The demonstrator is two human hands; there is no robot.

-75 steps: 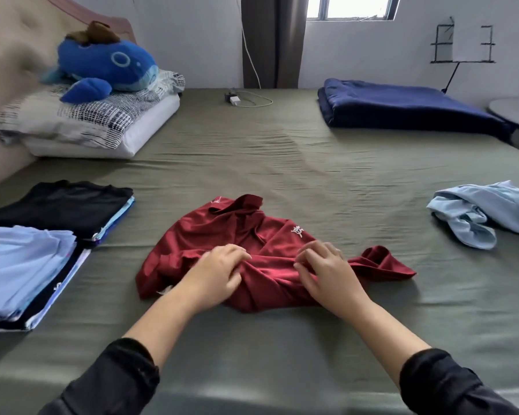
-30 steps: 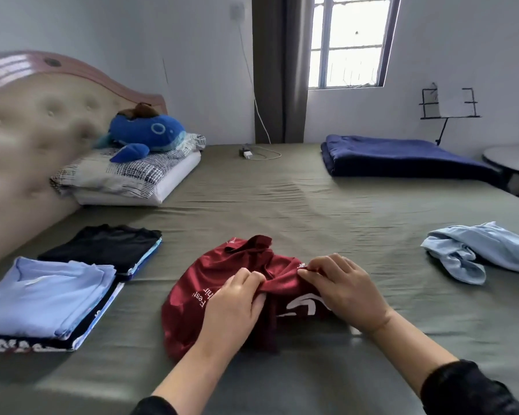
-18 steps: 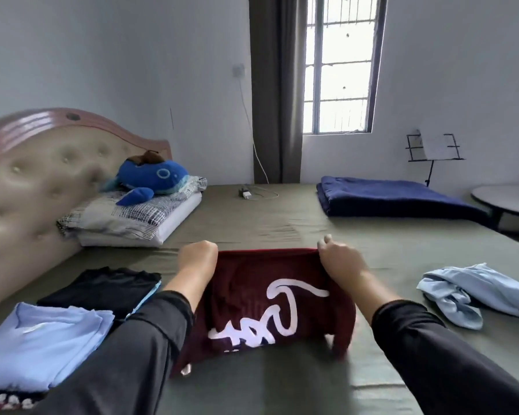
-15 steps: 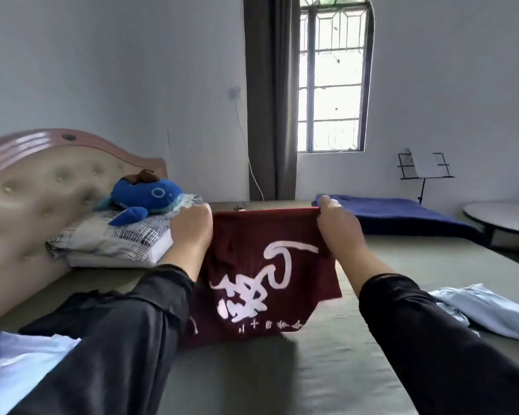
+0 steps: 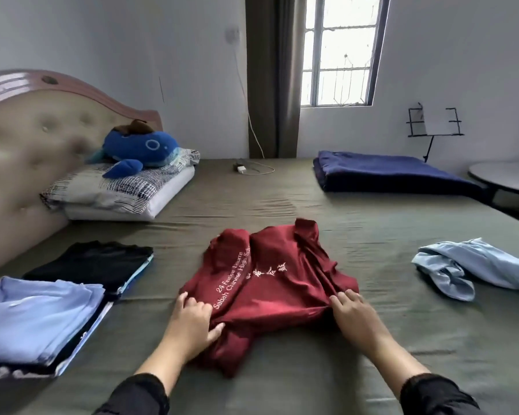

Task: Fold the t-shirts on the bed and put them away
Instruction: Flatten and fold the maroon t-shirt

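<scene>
Evidently both hands — left hand, right hand — pinch the red t-shirt's near edge, likely spreading it flat for folding.

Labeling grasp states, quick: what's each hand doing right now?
Left hand: grips the near left edge of the red shirt.
Right hand: fingers curled on its right edge, gripping.
</scene>
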